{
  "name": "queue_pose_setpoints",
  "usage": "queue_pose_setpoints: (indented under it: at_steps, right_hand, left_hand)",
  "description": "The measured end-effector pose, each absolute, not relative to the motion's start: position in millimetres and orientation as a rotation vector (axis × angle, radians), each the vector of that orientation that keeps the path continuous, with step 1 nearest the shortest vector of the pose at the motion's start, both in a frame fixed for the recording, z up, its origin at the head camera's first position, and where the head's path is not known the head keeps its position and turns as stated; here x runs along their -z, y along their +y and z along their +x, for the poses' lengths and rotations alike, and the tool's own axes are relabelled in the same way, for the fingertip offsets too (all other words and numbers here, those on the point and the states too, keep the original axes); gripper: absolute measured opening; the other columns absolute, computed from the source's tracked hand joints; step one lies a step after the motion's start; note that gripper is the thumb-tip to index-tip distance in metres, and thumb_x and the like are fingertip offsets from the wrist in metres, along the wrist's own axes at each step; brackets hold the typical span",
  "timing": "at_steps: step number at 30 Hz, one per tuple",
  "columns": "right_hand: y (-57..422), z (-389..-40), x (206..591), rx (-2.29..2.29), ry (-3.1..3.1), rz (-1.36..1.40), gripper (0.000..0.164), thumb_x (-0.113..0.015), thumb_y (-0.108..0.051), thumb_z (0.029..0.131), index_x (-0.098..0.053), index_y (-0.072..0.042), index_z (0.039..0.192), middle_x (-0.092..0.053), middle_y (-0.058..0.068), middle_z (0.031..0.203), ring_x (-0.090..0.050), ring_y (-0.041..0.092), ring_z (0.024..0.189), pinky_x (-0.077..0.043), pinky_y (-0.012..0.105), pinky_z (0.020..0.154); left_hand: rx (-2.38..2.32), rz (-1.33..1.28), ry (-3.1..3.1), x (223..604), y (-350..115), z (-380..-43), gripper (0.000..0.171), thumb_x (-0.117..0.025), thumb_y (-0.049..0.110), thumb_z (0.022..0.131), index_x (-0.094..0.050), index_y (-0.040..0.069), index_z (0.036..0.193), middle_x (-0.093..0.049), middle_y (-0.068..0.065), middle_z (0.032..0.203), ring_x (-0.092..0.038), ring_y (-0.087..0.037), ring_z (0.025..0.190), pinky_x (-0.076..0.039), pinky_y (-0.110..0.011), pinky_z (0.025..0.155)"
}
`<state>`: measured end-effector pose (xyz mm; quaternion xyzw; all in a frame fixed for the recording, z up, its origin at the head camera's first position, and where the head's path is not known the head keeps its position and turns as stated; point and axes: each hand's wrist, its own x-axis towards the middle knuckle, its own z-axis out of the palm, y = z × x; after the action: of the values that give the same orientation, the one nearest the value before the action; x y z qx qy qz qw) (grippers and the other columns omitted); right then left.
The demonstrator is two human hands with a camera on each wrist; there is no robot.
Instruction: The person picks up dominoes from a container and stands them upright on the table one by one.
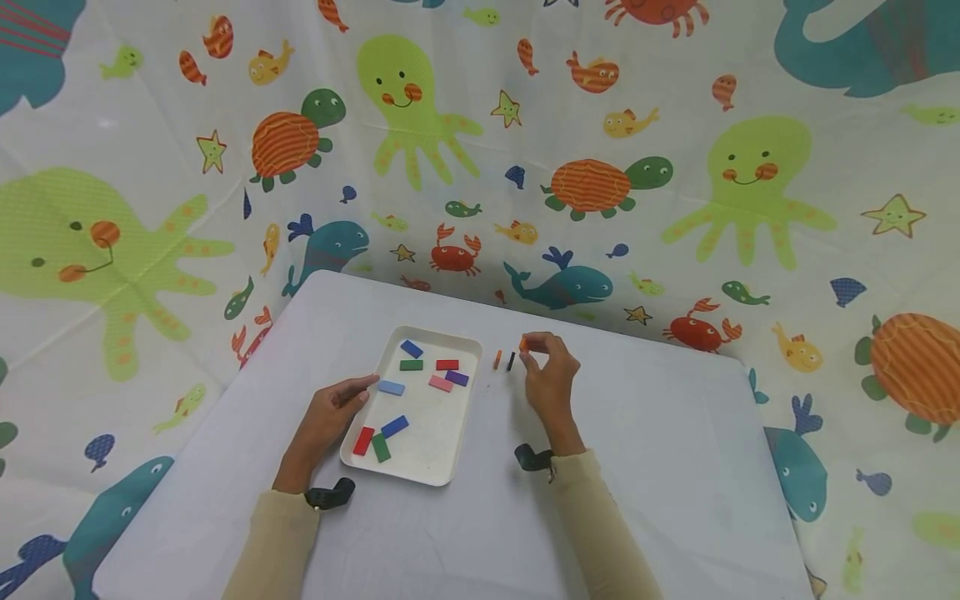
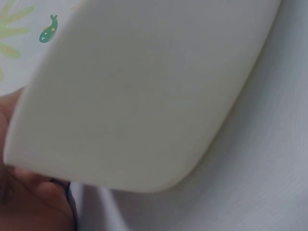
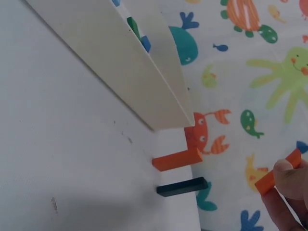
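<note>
My right hand (image 1: 550, 375) pinches an orange domino-like block (image 3: 279, 172) between thumb and fingertips, raised over the table. Just left of it in the head view, another orange block (image 3: 177, 160) and a black block (image 3: 182, 186) stand on end, side by side with a small gap. A white tray (image 1: 431, 462) lies left of them, with several flat blocks in blue, green, red, pink and purple. At its left rim, my left hand (image 1: 330, 417) has its index finger and thumb stretched out, fingertips right at the edge. The left wrist view mostly shows the tray's wall (image 2: 130, 110).
The white-covered table (image 1: 675, 483) extends to the right and front of the tray. A curtain with printed sea animals (image 1: 487, 108) hangs behind the table's back edge. Dark wrist straps (image 1: 534, 457) sit on both arms.
</note>
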<state>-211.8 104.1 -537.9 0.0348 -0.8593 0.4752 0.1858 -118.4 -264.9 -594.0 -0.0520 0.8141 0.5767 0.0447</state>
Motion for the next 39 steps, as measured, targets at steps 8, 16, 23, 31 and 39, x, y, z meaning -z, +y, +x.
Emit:
queue_pose_setpoints:
  at_steps: [8, 16, 23, 31, 39]
  right_hand:
    - [109, -213, 543, -1.38, -2.418, 0.065, 0.026, -0.076, -0.007, 0.098, -0.07, -0.015, 0.122, -0.073, 0.003, 0.121, -0.07, 0.023, 0.115, -0.029, 0.065, 0.122]
    - [111, -214, 550, -1.382, -2.454, 0.024, 0.026, -0.076, -0.007, 0.098, -0.069, -0.014, 0.122, -0.072, 0.006, 0.12, -0.069, 0.027, 0.115, -0.031, 0.064, 0.12]
    - [112, -214, 556, -1.385, -2.459, 0.026, 0.027, -0.076, -0.004, 0.097, -0.068, -0.014, 0.121, -0.072, 0.007, 0.119, -0.07, 0.029, 0.115, -0.031, 0.062, 0.119]
    - [114, -215, 563, -1.402, -2.497, -0.007, 0.028, -0.075, -0.002, 0.097, -0.068, -0.013, 0.122, -0.074, 0.007, 0.119, -0.069, 0.03, 0.117, -0.031, 0.062, 0.119]
    - [116, -215, 567, -1.389, -2.567, -0.079, 0.028, -0.074, -0.002, 0.098, -0.066, -0.013, 0.123, -0.074, 0.007, 0.123, -0.07, 0.029, 0.119, -0.045, 0.056, 0.12]
  left_hand:
    - [-1.752, -0.161, 2.492, 594, -264, -118, 0.045, -0.063, 0.033, 0.108, -0.061, 0.019, 0.152, -0.053, -0.007, 0.163, -0.046, -0.032, 0.155, -0.043, -0.034, 0.116]
    - [-1.748, -0.146, 2.504, 593, -265, -119, 0.045, -0.063, 0.031, 0.109, -0.061, 0.018, 0.151, -0.054, -0.008, 0.162, -0.046, -0.032, 0.155, -0.042, -0.032, 0.115]
    - [-1.752, -0.142, 2.504, 595, -266, -119, 0.046, -0.063, 0.033, 0.108, -0.061, 0.018, 0.151, -0.054, -0.007, 0.162, -0.046, -0.032, 0.155, -0.042, -0.034, 0.116]
    - [-1.732, -0.141, 2.539, 596, -266, -121, 0.043, -0.062, 0.027, 0.109, -0.061, 0.015, 0.151, -0.056, -0.011, 0.16, -0.049, -0.035, 0.153, -0.044, -0.035, 0.114]
    - [-1.729, -0.161, 2.529, 596, -266, -120, 0.045, -0.062, 0.031, 0.109, -0.061, 0.015, 0.151, -0.055, -0.011, 0.161, -0.048, -0.034, 0.153, -0.043, -0.037, 0.116]
